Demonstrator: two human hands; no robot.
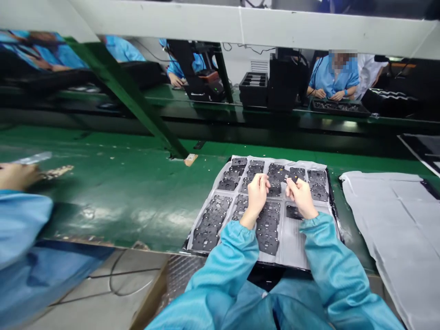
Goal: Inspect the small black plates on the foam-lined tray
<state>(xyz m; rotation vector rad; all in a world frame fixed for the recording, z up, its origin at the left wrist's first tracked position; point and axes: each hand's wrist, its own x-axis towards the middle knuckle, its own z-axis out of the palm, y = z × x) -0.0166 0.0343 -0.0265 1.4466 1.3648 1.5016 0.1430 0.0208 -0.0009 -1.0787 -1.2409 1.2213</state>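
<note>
A tray (pixel 289 250) lined with whitish sheet holds rows of flat black parts (pixel 210 223) in several compartments. Over its middle, my left hand (pixel 258 195) has its fingers curled together; anything inside them is hidden. To its right my right hand (pixel 300 195) pinches a small dark part (pixel 283 175) with a tiny orange spot, above the upper compartments. The two hands are apart, with that part between their fingertips. Below my right hand, one compartment has a black part only at its upper end.
Another sheet-covered tray (pixel 388 220) lies at right. A slanted green post (pixel 130 96) meets the green bench (pixel 137 197) left of the tray. A neighbour's hand (pixel 19 176) is at far left. Across the bench, people in blue sit near black bins (pixel 253 89) and a parts tray (pixel 338 107).
</note>
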